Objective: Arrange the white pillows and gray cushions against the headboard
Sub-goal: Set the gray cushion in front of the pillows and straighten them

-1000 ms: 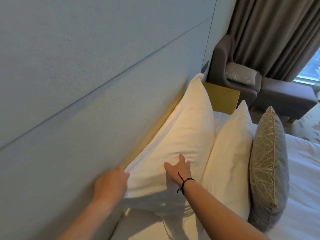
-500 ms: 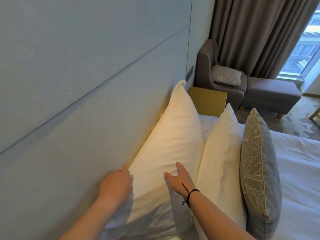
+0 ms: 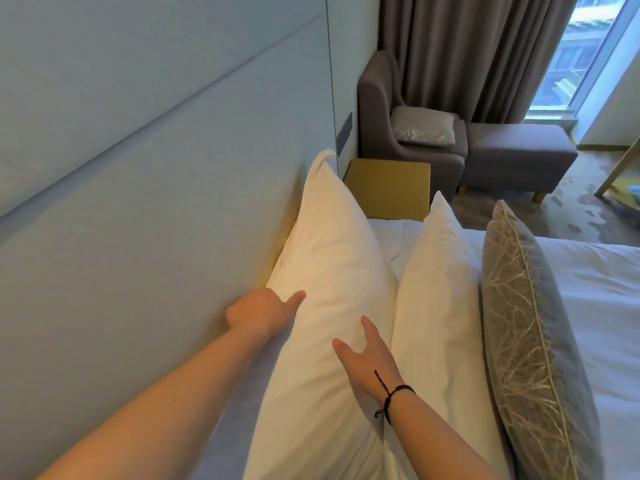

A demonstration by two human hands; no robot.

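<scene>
Left grip (image 3: 263, 311): fingers curling behind back white pillow (image 3: 332, 271), thumb on its front.
Right grip (image 3: 363, 355): lying open, flat on same pillow.
Headboard (image 3: 156, 237): backing it.

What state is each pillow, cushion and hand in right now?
Back white pillow: upright on edge, leaning on the headboard.
Front white pillow: upright, against the back pillow.
Gray cushion on bed: upright, in front of the white pillows.
Gray cushion on armchair: lying on the seat.
Left hand: gripping the back pillow's headboard-side edge.
Right hand: open, fingers spread on the back pillow's face.
</scene>
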